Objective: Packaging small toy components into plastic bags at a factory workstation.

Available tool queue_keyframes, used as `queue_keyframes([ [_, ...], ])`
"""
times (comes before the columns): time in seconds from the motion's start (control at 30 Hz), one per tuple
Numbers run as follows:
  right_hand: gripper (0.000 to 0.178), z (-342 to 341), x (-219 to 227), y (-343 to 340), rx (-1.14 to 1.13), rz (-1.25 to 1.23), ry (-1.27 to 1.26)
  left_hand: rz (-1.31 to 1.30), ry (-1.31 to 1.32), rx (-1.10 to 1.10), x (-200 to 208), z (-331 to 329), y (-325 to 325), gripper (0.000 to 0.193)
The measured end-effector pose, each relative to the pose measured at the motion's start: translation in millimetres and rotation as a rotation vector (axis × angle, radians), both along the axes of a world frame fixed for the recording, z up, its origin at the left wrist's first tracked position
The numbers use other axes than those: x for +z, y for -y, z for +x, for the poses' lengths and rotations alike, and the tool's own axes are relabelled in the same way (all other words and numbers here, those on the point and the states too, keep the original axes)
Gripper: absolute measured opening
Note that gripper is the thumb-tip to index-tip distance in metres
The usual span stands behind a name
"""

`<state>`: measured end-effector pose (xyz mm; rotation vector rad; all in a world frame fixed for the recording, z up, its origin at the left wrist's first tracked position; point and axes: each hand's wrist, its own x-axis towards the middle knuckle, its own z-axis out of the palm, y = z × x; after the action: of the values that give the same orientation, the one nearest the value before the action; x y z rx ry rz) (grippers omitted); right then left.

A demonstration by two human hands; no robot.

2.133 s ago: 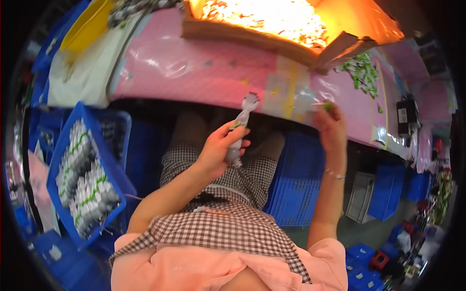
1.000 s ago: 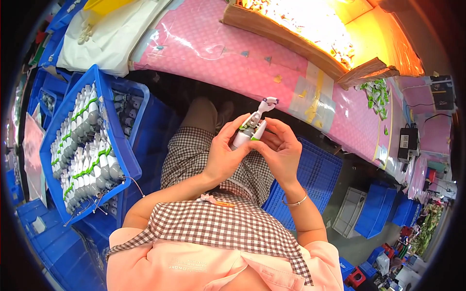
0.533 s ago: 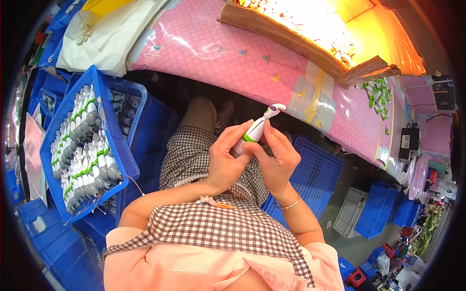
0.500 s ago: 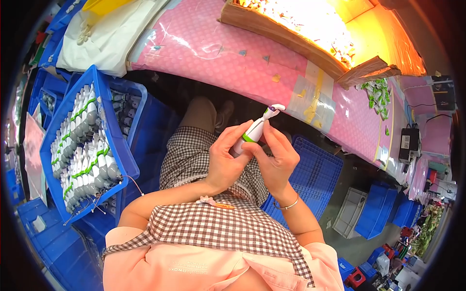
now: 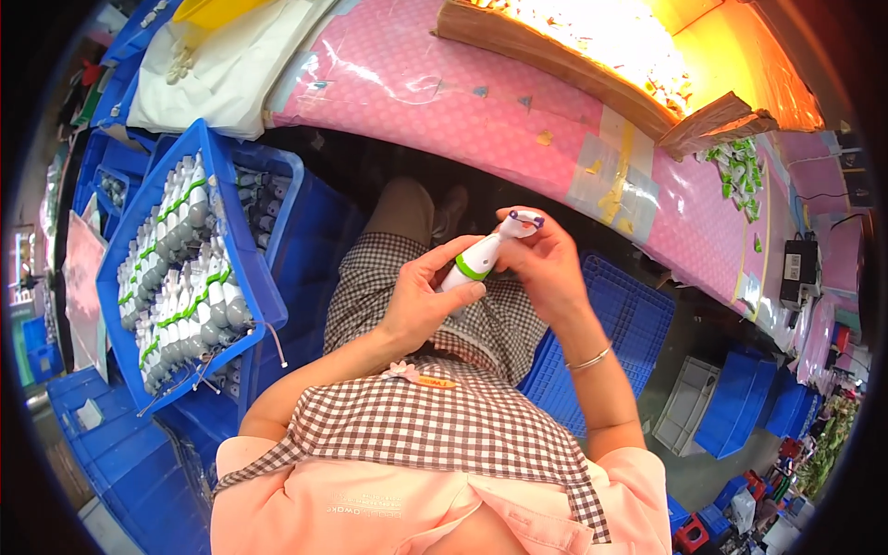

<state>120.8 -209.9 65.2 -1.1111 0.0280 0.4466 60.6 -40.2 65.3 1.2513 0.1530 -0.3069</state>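
Note:
My left hand (image 5: 421,298) is closed round the lower body of a small white handheld device (image 5: 481,256), its thumb along the near side. The device tapers to a narrow neck and carries a bright green band round its body. At its upper end sits a white, ring-like head with purple parts. My right hand (image 5: 548,264) grips it near the neck and head, with the fingers behind and partly hidden. Both hands hold it tilted over my lap, short of the table edge.
A blue crate (image 5: 268,310) at the left holds rows of similar white and grey bodies with green bands. Ahead is a pink-covered table (image 5: 388,83) with a lit cardboard box (image 5: 555,69) and small green-white pieces (image 5: 740,180). More blue crates (image 5: 735,402) stand right.
My right hand has moved up from the device's body to its neck and head. The device has turned, so its ring-like head and a dark spot on the body now show.

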Motion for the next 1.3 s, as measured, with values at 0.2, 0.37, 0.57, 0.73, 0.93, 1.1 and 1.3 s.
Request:
queue_keyframes([
  [0.2, 0.019, 2, 21, -28, 0.116, -0.2, 0.15, 0.384, 0.212, -0.01, 14, 4, -18, 0.024],
  [0.37, 0.02, 28, 2, -37, 0.58, 0.226, 0.172, -0.284, -0.224, -0.115, 32, -8, -46, 0.025],
  [0.57, 0.041, 36, 55, -46, 0.902, 0.263, -0.014, 0.898, 0.484, -0.039, 49, -27, -64, 0.023],
  [0.73, 0.027, 23, 76, -67, 1.07, -0.454, 0.457, 1.04, 0.466, -0.114, 69, -40, -87, 0.025],
  [0.93, 0.021, 35, 59, -107, 0.439, -0.289, 1.976, -0.757, -0.493, -0.148, 58, -60, -105, 0.03],
  [1.1, 0.019, 29, 57, -126, 0.112, -0.494, 1.691, 0.039, -0.211, 0.238, 114, -50, -192, 0.031],
  [1.3, 0.032, 47, 53, -94, 0.049, -0.813, 1.351, 1.063, -0.151, 0.67, 86, -50, -433, 0.029],
])
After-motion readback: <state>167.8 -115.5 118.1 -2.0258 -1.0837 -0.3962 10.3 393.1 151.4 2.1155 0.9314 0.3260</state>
